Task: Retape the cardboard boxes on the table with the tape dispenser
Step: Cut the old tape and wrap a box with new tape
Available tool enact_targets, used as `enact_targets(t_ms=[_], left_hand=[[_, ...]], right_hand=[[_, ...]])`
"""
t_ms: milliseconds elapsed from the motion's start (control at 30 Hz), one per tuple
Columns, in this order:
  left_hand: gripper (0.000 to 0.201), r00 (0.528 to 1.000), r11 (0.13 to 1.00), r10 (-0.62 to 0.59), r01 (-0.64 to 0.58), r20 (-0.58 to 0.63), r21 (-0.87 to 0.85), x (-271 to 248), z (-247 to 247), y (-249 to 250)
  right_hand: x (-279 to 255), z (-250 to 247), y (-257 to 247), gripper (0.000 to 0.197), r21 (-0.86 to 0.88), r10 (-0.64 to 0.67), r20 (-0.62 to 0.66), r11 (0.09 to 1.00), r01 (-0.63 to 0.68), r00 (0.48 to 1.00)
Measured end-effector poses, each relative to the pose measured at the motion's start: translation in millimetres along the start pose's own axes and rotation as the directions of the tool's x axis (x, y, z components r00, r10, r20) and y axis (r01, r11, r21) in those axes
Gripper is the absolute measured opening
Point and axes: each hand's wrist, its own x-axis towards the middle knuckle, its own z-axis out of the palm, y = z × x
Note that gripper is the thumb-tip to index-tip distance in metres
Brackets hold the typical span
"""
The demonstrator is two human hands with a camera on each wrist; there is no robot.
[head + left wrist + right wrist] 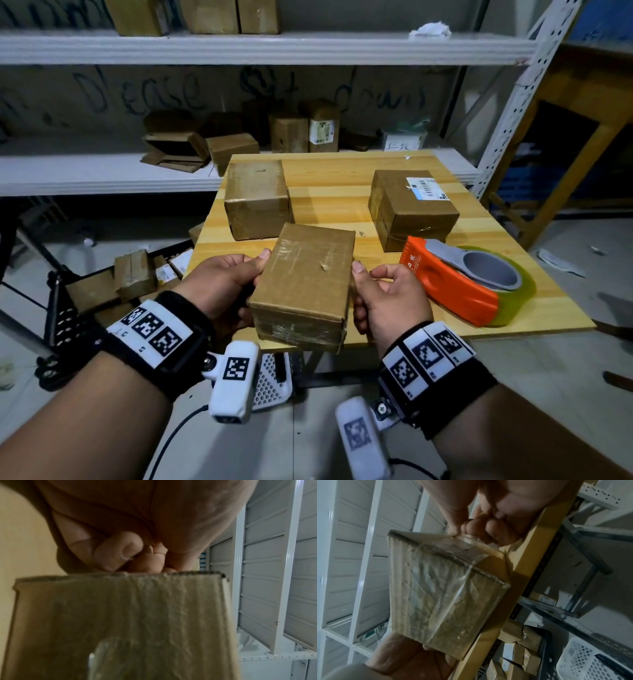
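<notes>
both grips are clamped on the box (303, 284): left hand (224, 284) on its left side, right hand (388, 301) on its right, thumbs on top, fingers curled under. it is held just above the surface's (329, 195) near edge, partly overhanging it. it looks light and stiff, plain brown corrugated card, oblong, with crinkled clear old tape on the near end that may be slick, so bare card on the long sides is the better hold. the dispenser (469, 282), orange plastic with a yellowish roll, lies near the near right corner. two more boxes sit towards the far edge.
</notes>
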Motion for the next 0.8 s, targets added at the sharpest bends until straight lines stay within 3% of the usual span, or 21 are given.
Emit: enact_targets(t_ms=[133, 333, 467, 567, 667, 733, 767, 800], left_hand=[[0.043, 1.000, 1.000, 0.008, -0.008, -0.027, -0.003, 2.0, -0.7, -4.3], [0.043, 0.998, 0.999, 0.044, -0.045, -0.045, -0.020, 3.5, 1.8, -7.4], [0.045, 0.998, 0.999, 0.045, -0.046, -0.051, -0.019, 2.6, 0.9, -7.5], [0.046, 0.983, 0.995, 0.088, -0.080, -0.162, 0.054, -1.7, 0.9, 0.5], [0.039, 0.955, 0.975, 0.197, -0.167, -0.220, 0.145, -7.5, -2.5, 14.7], [0.031, 0.935, 0.963, 0.267, -0.246, -0.233, 0.112, -9.5, -2.4, 21.6], [0.038, 0.933, 0.959, 0.282, -0.268, -0.224, 0.090, -10.4, -1.1, 22.9], [0.055, 0.938, 0.961, 0.278, -0.271, -0.205, 0.064, -11.4, 1.9, 22.7]], right_hand=[[-2.4, 5.9, 6.3, 0.020, -0.173, -0.058, -0.086, 0.984, 0.043, 0.995], [-7.8, 9.7, 4.7, 0.019, -0.246, -0.091, -0.063, 0.967, 0.073, 0.994], [-10.2, 7.3, -5.4, 0.016, -0.133, -0.026, -0.094, 0.991, 0.014, 0.995], [-14.6, 7.6, -14.2, 0.010, 0.000, -0.054, -0.158, 0.999, 0.055, 0.986], [-22.9, 10.4, -25.4, 0.046, 0.071, -0.071, -0.171, 0.994, 0.085, 0.983], [-26.6, 13.2, -31.4, 0.099, 0.094, -0.011, -0.141, 0.995, 0.025, 0.990], [-28.0, 14.2, -32.2, 0.116, 0.114, 0.031, -0.120, 0.993, -0.017, 0.992], [-30.5, 14.1, -33.1, 0.118, 0.144, 0.065, -0.075, 0.988, -0.054, 0.995]])
